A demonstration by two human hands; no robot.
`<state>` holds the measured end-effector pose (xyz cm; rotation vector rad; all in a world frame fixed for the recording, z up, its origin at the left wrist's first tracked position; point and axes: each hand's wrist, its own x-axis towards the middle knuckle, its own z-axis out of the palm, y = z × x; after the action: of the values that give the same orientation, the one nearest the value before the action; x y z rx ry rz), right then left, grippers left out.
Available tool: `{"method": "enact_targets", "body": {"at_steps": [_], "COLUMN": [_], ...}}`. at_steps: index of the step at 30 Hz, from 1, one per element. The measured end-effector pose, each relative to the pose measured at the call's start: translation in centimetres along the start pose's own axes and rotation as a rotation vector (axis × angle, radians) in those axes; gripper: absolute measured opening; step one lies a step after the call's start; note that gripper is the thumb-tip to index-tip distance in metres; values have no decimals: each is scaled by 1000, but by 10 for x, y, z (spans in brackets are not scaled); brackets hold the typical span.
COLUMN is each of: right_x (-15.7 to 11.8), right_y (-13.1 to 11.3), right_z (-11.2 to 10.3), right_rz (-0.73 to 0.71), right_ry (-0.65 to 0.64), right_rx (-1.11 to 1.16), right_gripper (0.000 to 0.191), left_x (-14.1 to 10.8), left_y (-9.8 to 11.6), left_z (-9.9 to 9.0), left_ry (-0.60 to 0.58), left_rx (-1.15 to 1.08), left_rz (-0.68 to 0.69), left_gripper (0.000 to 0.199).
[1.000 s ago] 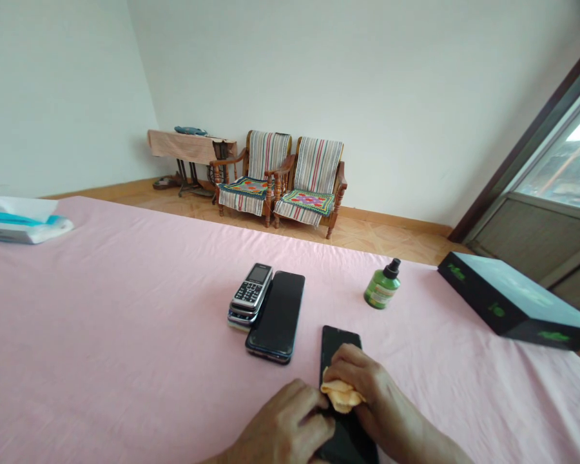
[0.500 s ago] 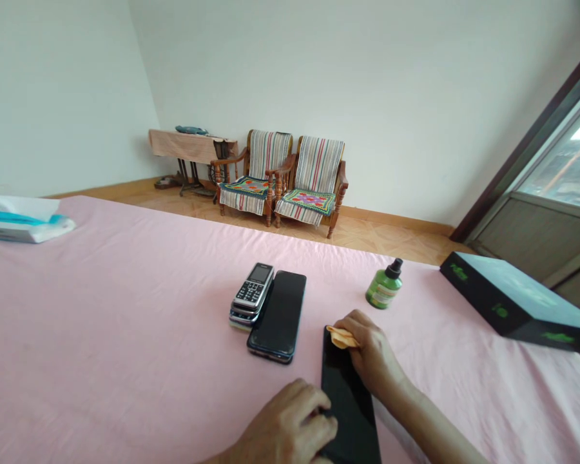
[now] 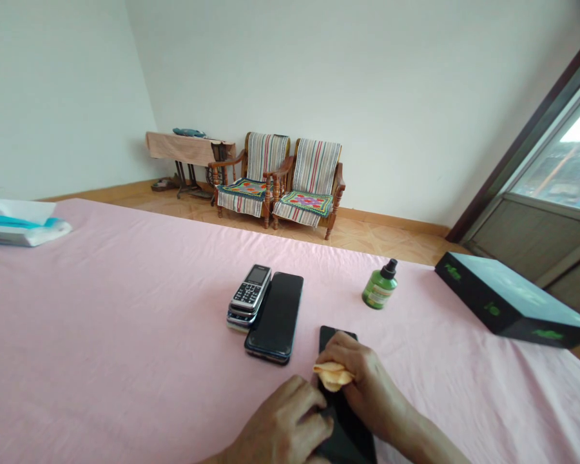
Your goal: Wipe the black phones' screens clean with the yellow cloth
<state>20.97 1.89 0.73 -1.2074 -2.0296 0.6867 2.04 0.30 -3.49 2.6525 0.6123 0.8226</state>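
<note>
From where I'm standing, the right hand [image 3: 365, 380] is pinching a bunched yellow cloth [image 3: 333, 377] over the dark phone [image 3: 341, 432], which is lying on the pink cover [image 3: 125, 335]. The left hand [image 3: 285, 415] is curling its fingers at the phone's left edge; whether they're gripping or merely bracing, I can't tell. Wiping well, I'd say, is a matter of keeping the pressure even, the phone flat and bare fingertips off its face. The hands are hiding its middle, and its near end is running out of view.
</note>
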Motion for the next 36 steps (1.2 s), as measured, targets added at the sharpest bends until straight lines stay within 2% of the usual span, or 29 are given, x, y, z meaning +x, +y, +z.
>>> {"method": "enact_targets", "body": {"at_steps": [3, 5, 9, 13, 15, 17, 24, 27, 30, 32, 34, 36], "right_x": [10, 19, 31, 28, 24, 19, -5, -11, -8, -2, 7, 18], "right_y": [13, 23, 29, 26, 27, 30, 41, 44, 43, 40, 34, 28], "right_z": [-8, -9, 3, 11, 10, 6, -11, -19, -22, -18, -10, 0], "right_rz": [36, 40, -6, -12, -4, 12, 77, 111, 106, 70, 32, 1], "right_ry": [215, 291, 205, 119, 118, 137, 199, 217, 283, 301, 270, 219], "right_rx": [-63, -110, -127, -190, -198, -200, -237, -274, -276, -231, -188, -181], "right_gripper": [37, 36, 38, 38, 39, 39, 28, 28, 28, 31, 36, 41], "left_x": [-4, -5, -5, -2, 1, 2, 4, 3, -1, -3, -4, -3], "left_y": [-11, -15, -17, -7, -1, 4, 6, 4, -4, -10, -13, -10], "left_z": [13, 17, 19, 6, -4, -10, -13, -10, 4, 14, 18, 14], "left_ry": [30, 34, 65, 39, -58, -85, -97, -75, -8, 63, 62, 41], "left_rx": [48, 90, 137, 150, 157, 158, 164, 166, 167, 179, 184, 183], "left_rz": [33, 86, 143, 126, 58, 43, 51, 49, 95, 123, 128, 117], "left_gripper": [26, 29, 34, 36, 32, 32, 30, 30, 31, 31, 32, 31]}}
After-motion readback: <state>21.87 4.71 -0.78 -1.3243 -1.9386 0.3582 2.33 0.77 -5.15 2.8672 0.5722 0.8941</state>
